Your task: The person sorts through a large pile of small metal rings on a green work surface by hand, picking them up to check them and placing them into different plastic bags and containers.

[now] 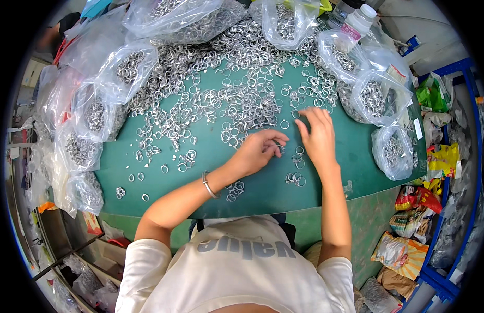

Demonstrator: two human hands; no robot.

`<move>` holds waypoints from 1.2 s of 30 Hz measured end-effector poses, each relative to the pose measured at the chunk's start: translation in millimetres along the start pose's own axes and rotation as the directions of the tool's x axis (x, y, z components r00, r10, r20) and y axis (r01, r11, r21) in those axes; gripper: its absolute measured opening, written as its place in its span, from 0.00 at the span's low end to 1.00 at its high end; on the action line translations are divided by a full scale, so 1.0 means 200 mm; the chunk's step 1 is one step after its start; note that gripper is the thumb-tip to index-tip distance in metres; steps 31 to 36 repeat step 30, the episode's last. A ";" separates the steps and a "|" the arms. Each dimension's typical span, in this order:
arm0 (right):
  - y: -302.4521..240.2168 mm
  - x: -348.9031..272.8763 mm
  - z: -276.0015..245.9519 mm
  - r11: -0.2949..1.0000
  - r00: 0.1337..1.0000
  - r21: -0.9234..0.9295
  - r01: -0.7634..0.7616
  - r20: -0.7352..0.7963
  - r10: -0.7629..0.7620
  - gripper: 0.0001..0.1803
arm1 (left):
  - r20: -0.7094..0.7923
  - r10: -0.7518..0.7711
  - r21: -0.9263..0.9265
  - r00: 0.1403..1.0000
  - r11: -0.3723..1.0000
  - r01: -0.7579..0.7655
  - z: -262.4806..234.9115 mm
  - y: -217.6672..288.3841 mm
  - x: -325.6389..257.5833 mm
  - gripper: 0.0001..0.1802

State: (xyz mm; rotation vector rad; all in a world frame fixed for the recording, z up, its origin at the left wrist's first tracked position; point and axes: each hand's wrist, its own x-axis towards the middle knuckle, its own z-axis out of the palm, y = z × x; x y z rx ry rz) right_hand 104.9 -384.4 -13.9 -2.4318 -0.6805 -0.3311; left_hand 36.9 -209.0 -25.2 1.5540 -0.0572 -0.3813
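Observation:
Many silver metal rings (252,107) are spread over the green tabletop (242,201), thickest toward the far side. My left hand (259,151), with a bangle on its wrist, is curled near the middle of the table. Its thumb and fingers pinch what looks like a small ring (281,148), mostly covered by the fingertips. To its right, my right hand (317,134) reaches forward with fingers apart. Its fingertips are close to a single ring (295,113); whether they touch it I cannot tell. Small clusters of rings (295,179) lie between my forearms.
Clear plastic bags of rings line the table's left side (96,116), far side (285,23) and right side (393,151). A white bottle (359,22) stands at the far right. Beyond the right edge, colourful packets (401,255) sit by a blue rack (474,172).

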 end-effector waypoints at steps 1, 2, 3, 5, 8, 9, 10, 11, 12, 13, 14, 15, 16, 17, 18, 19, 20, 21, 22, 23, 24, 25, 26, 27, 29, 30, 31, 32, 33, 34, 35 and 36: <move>0.01 0.02 0.03 0.998 0.999 -0.040 0.039 -0.025 -0.040 0.09 | 0.007 -0.002 -0.002 1.000 1.000 0.002 0.01 0.01 0.00 0.16; 0.02 0.04 0.05 0.992 0.997 -0.102 0.071 0.016 -0.070 0.11 | 0.018 -0.005 -0.026 1.000 1.000 0.006 0.00 0.00 0.00 0.16; 0.04 0.02 0.05 0.995 0.997 -0.070 0.074 0.038 -0.071 0.10 | 0.030 -0.008 -0.050 1.000 0.999 0.009 -0.01 -0.02 0.00 0.16; 0.05 -0.03 0.03 0.997 0.993 -0.007 0.077 0.086 -0.076 0.09 | 0.031 -0.026 -0.058 0.999 0.998 0.028 -0.02 -0.02 0.00 0.16; 0.03 -0.14 -0.09 0.999 0.975 0.008 0.034 0.220 -0.035 0.07 | -0.006 -0.053 -0.015 0.999 0.998 0.053 -0.01 -0.02 -0.01 0.14; 0.02 -0.16 -0.13 0.998 0.962 0.067 0.011 0.271 -0.029 0.07 | -0.021 -0.049 0.004 0.999 0.999 0.049 0.00 -0.05 -0.01 0.13; 0.02 -0.18 -0.16 0.992 0.947 0.125 -0.014 0.321 -0.027 0.06 | -0.037 -0.045 0.022 0.998 0.999 0.045 0.01 -0.06 -0.01 0.12; 0.02 -0.19 -0.19 0.983 0.930 0.178 -0.048 0.366 -0.021 0.06 | -0.031 -0.025 0.070 0.999 0.997 0.027 0.02 -0.06 -0.01 0.12; 0.03 -0.17 -0.21 0.962 0.911 0.256 -0.100 0.412 -0.015 0.07 | -0.027 -0.005 0.118 1.000 0.993 0.009 0.03 -0.06 -0.01 0.12; 0.03 -0.14 -0.21 0.942 0.928 0.279 -0.186 0.364 0.076 0.07 | -0.024 0.014 0.165 1.000 0.986 -0.010 0.05 -0.06 0.00 0.12; 0.04 -0.10 -0.20 0.913 0.934 0.307 -0.270 0.313 0.171 0.07 | -0.027 0.070 0.227 0.997 0.972 -0.062 0.07 -0.04 0.00 0.13; 0.05 -0.06 -0.19 0.874 0.926 0.336 -0.350 0.263 0.270 0.07 | -0.023 0.126 0.286 0.992 0.952 -0.114 0.09 -0.03 0.01 0.13; 0.09 -0.04 -0.12 0.970 0.986 0.180 -0.164 0.029 0.161 0.07 | -0.016 0.181 0.343 0.983 0.925 -0.165 0.12 -0.02 0.02 0.13; 0.09 0.00 -0.08 0.996 0.996 0.032 -0.085 -0.022 0.085 0.07 | -0.010 0.261 0.383 0.965 0.893 -0.237 0.14 -0.02 0.03 0.14; 0.08 0.04 -0.04 0.992 0.998 -0.123 -0.010 -0.063 0.002 0.07 | 0.001 0.340 0.421 0.941 0.853 -0.309 0.16 -0.03 0.03 0.14; 0.08 0.06 -0.01 0.959 0.992 -0.278 0.058 -0.090 -0.086 0.07 | 0.016 0.416 0.457 0.909 0.806 -0.376 0.17 -0.04 0.03 0.15; 0.10 0.06 0.01 0.946 0.998 -0.317 0.062 -0.004 -0.067 0.07 | 0.091 0.385 0.406 0.918 0.828 -0.387 0.17 -0.03 0.01 0.16; 0.11 0.04 0.00 0.951 0.996 -0.298 0.084 0.061 -0.069 0.07 | 0.157 0.305 0.368 0.939 0.865 -0.342 0.15 -0.01 0.01 0.17; 0.10 0.00 -0.01 0.955 0.990 -0.278 0.103 0.126 -0.070 0.07 | 0.226 0.225 0.333 0.948 0.897 -0.292 0.13 0.00 0.00 0.17; 0.08 -0.04 -0.04 0.959 0.978 -0.256 0.124 0.193 -0.075 0.07 | 0.294 0.145 0.300 0.945 0.924 -0.235 0.11 0.01 0.00 0.17; 0.04 -0.07 -0.10 0.982 0.969 -0.158 0.108 0.238 -0.068 0.06 | 0.238 0.211 0.341 0.948 0.896 -0.285 0.10 0.02 -0.01 0.17; 0.02 -0.09 -0.13 0.997 0.952 -0.056 0.056 0.304 -0.037 0.06 | 0.185 0.278 0.385 0.943 0.862 -0.330 0.09 0.02 -0.01 0.18; 0.01 -0.10 -0.17 0.999 0.929 0.040 -0.005 0.370 -0.010 0.05 | 0.137 0.348 0.428 0.928 0.824 -0.372 0.09 0.02 -0.01 0.19; 0.02 -0.11 -0.20 0.989 0.900 0.130 -0.072 0.436 0.008 0.05 | 0.120 0.351 0.429 0.929 0.825 -0.367 0.10 0.02 -0.01 0.20; 0.08 -0.08 -0.19 0.951 0.916 0.252 -0.179 0.395 0.068 0.04 | 0.090 0.358 0.432 0.929 0.827 -0.360 0.15 -0.01 -0.02 0.24; 0.13 -0.04 -0.16 0.931 0.927 0.281 -0.233 0.352 0.126 0.04 | 0.200 0.332 0.454 0.922 0.802 -0.388 0.15 -0.06 -0.01 0.30; 0.13 -0.04 -0.16 0.931 0.927 0.281 -0.233 0.352 0.126 0.04 | 0.200 0.332 0.454 0.922 0.802 -0.388 0.15 -0.06 -0.01 0.30; 0.13 -0.04 -0.16 0.931 0.927 0.281 -0.233 0.352 0.126 0.04 | 0.200 0.332 0.454 0.922 0.802 -0.388 0.15 -0.06 -0.01 0.30; 0.13 -0.04 -0.16 0.931 0.927 0.281 -0.233 0.352 0.126 0.04 | 0.200 0.332 0.454 0.922 0.802 -0.388 0.15 -0.06 -0.01 0.30; 0.13 -0.04 -0.16 0.931 0.927 0.281 -0.233 0.352 0.126 0.04 | 0.200 0.332 0.454 0.922 0.802 -0.388 0.15 -0.06 -0.01 0.30; 0.13 -0.04 -0.16 0.931 0.927 0.281 -0.233 0.352 0.126 0.04 | 0.200 0.332 0.454 0.922 0.802 -0.388 0.15 -0.06 -0.01 0.30; 0.13 -0.04 -0.16 0.931 0.927 0.281 -0.233 0.352 0.126 0.04 | 0.200 0.332 0.454 0.922 0.802 -0.388 0.15 -0.06 -0.01 0.30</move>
